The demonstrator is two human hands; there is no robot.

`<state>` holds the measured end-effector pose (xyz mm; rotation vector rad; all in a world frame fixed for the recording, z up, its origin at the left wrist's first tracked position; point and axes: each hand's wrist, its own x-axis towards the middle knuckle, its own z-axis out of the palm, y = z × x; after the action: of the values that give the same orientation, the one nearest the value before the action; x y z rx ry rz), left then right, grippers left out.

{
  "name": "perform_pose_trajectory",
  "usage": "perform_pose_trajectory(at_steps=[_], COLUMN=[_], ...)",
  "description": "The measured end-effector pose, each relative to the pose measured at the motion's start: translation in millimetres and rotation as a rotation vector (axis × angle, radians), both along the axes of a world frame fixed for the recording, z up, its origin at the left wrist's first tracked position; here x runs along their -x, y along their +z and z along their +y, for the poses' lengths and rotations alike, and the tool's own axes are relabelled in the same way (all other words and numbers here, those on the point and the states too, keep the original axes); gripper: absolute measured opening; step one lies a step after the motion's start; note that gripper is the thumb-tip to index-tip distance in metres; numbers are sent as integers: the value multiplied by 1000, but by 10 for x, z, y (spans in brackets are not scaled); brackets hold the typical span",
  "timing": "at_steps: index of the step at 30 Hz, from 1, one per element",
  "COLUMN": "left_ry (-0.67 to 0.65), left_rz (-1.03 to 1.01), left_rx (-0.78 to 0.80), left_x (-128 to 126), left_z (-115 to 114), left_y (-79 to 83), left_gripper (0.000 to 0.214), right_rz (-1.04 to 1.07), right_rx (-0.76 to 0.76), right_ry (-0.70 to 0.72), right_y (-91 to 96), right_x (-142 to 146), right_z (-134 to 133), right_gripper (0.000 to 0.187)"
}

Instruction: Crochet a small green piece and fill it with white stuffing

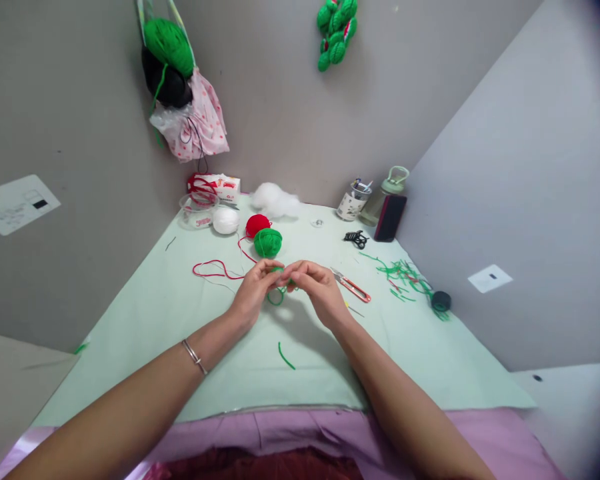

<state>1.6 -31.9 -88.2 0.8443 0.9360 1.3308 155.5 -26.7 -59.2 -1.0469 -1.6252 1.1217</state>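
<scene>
Over the middle of the table, my left hand [255, 290] and my right hand [320, 288] meet at the fingertips, both closed in a pinch. Green yarn [275, 298] shows between and below them, hanging in a small loop; the fingers hide most of what they grip. Just beyond my hands sits a green yarn ball [268, 243], with a red yarn ball [257, 226] behind it. Red yarn [215, 268] trails on the table to the left of my left hand. Orange-handled thread snips [353, 287] lie beside my right hand. A short green yarn piece [286, 357] lies nearer to me.
A white yarn ball [225, 220], a clear tub [198, 212] and white stuffing [275, 200] stand at the back. On the right are a phone [391, 218], a bottle [376, 203], a pen cup [353, 203], a black claw clip [357, 239], yarn scraps [405, 273] and a black roll [441, 301].
</scene>
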Motion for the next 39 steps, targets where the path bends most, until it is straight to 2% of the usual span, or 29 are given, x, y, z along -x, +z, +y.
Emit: perform_pose_trajectory(at_steps=[3,7,10,13,17,24,31,34,39], left_ry=[29,76,77,53,9,-59,31,61,35], left_rz=[19,35,58,78,64,36,79,83,45], left_rx=[-30,-87,-108,-107,-90,-61,-30,-19,-34], left_x=[-8,-4,5,8,9,27,15,2,6], left_z=[-28,-55,-52,-35,-26,-28,62,53,-6], left_y=[-4,21,27,11,6,43,-70,-95,-24], left_gripper=[18,17,20,23,26,32,21,16,17], right_rz=[45,4,-89,-168,-210,-266,-306,-312,-288], right_rx=[53,72,85,87,69,10,-73,-63,-13], right_ry=[-31,-83,-24,31,0,-47,70,63,-55], right_y=[-21,-28,-19,-29,-66,-49,6,-30,-97], right_x=[-7,-60,-78,-64,-55,-106,9,69,58], right_z=[25,62,67,65,84,75,-83,-104,-43], right_gripper=[31,41,40,48,51,41,19,20,29])
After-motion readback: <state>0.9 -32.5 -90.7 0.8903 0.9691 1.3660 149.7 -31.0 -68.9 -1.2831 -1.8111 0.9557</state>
